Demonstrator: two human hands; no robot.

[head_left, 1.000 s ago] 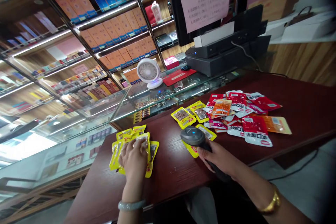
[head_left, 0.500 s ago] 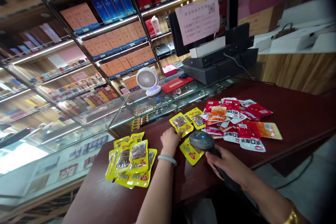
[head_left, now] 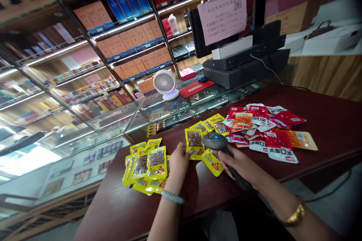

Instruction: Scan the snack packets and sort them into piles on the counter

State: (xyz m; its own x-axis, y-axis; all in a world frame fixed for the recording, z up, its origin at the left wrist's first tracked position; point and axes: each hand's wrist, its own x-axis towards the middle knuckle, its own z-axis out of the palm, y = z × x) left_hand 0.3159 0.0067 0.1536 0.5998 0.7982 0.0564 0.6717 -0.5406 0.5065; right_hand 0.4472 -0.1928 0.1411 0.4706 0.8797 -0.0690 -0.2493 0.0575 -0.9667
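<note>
My left hand point(head_left: 180, 158) pinches the lower edge of a yellow snack packet point(head_left: 194, 142), which is tilted up with its clear window facing me. Wrapped round the handle of a dark grey barcode scanner point(head_left: 216, 143), my right hand point(head_left: 236, 163) keeps the scanner's head just right of that packet. Partly under the scanner, another yellow packet point(head_left: 212, 163) lies on the table. Behind it are a few more yellow packets point(head_left: 218, 123). A pile of yellow packets point(head_left: 147, 163) rests left of my left hand.
Red, white and orange packets point(head_left: 264, 128) are heaped at the right on the dark red table point(head_left: 113, 211). Behind stands a glass display case point(head_left: 147, 109) bearing a white fan point(head_left: 165, 83), a red mat point(head_left: 197, 89) and a monitor with a pink sign point(head_left: 223, 19). Stocked shelves point(head_left: 132, 47) line the wall.
My left hand has taken hold of a yellow packet, lifted it off the others and brought it to the scanner's left side. The view has shifted slightly.
</note>
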